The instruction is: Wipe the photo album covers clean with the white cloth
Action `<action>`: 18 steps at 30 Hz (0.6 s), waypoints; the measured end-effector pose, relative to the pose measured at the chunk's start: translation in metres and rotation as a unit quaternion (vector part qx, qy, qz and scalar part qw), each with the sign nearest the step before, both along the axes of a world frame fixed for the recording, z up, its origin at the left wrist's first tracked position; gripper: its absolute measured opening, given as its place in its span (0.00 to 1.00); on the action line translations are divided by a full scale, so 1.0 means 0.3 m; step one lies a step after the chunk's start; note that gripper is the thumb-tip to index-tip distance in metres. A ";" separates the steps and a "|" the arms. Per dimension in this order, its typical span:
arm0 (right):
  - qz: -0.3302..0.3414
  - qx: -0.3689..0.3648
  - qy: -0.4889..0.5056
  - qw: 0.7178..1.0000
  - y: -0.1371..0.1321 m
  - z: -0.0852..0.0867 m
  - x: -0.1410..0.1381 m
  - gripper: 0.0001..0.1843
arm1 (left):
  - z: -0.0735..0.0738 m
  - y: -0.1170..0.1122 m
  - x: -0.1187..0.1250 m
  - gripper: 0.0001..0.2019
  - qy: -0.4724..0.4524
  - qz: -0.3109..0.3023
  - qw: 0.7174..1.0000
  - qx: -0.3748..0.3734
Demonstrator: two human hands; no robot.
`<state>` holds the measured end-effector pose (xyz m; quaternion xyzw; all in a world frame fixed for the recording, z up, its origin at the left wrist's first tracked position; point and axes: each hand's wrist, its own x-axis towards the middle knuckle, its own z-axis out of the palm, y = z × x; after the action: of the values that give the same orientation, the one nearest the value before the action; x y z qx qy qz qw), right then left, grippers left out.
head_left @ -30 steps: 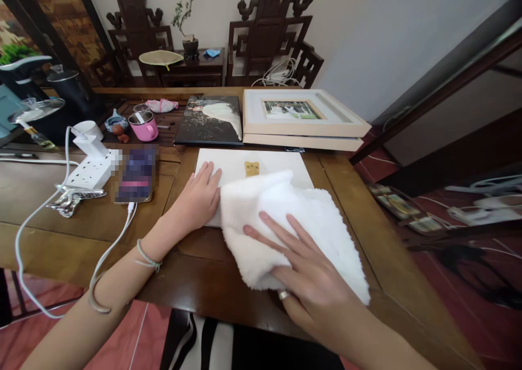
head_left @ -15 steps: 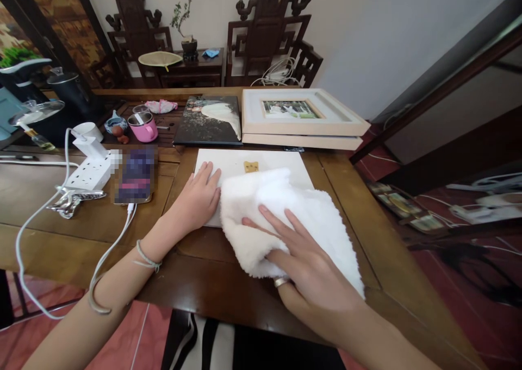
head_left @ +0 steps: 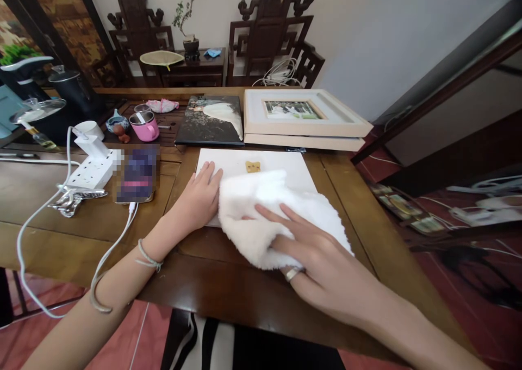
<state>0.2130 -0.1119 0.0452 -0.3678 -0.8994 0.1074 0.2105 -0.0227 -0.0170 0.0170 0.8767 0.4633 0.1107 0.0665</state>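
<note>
A flat white panel point(head_left: 232, 158) lies near the middle of the wooden table. On its upper part is a small yellowish scalloped piece point(head_left: 253, 167) with dark marks. My left hand point(head_left: 202, 196) rests flat on the panel's left edge, fingers stretched out. A fluffy white cloth point(head_left: 248, 196) covers much of the panel's lower and right part. My right hand point(head_left: 305, 245) presses on the cloth, a fold of it caught among the fingers; the thumb side is partly hidden.
Behind the panel lie a dark picture panel point(head_left: 212, 133) and stacked pale frames point(head_left: 346, 121). On the left are a phone point(head_left: 138, 174) on a charging cable, a white power strip point(head_left: 93, 169), a pink cup point(head_left: 144, 128) and a crumpled silvery wrapper point(head_left: 73, 199).
My right hand has shifted slightly right with the cloth still under it, and the cloth's right side has drawn in and up. My left hand stays on the panel's left edge.
</note>
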 end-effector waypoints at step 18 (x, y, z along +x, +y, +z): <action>0.019 0.054 -0.002 0.998 -0.080 -0.073 -0.028 0.17 | -0.003 0.005 0.009 0.23 0.018 0.018 1.000 -0.014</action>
<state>0.2045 -0.1358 0.0234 -0.3386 -0.9113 0.0614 0.2259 -0.0201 -0.0155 0.0160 0.8693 0.4814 0.0894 0.0679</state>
